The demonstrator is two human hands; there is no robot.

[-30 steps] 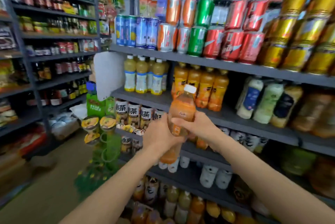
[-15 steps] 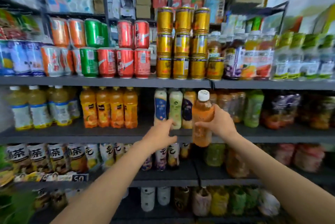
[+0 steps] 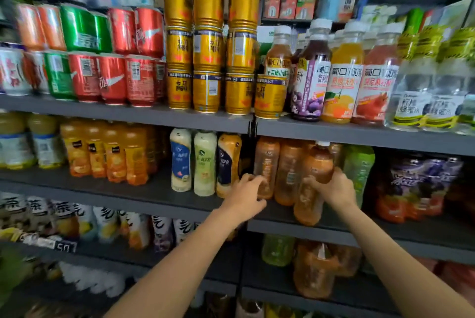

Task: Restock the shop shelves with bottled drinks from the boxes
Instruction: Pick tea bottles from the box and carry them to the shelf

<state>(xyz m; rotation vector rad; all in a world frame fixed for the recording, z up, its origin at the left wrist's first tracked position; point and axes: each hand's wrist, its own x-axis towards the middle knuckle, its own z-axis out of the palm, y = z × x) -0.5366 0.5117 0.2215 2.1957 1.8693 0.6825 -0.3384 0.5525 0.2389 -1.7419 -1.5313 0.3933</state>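
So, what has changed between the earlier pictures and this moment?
The left hand let go of the orange bottle and reached to the amber bottles on the middle shelf, curling at the leftmost one. The right hand carried the orange bottle rightward and in to that row at the shelf's front edge. The right hand's grip stayed.

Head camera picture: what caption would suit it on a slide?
Right hand sets an orange bottle on the shelf while the left hand steadies a neighbouring bottle.
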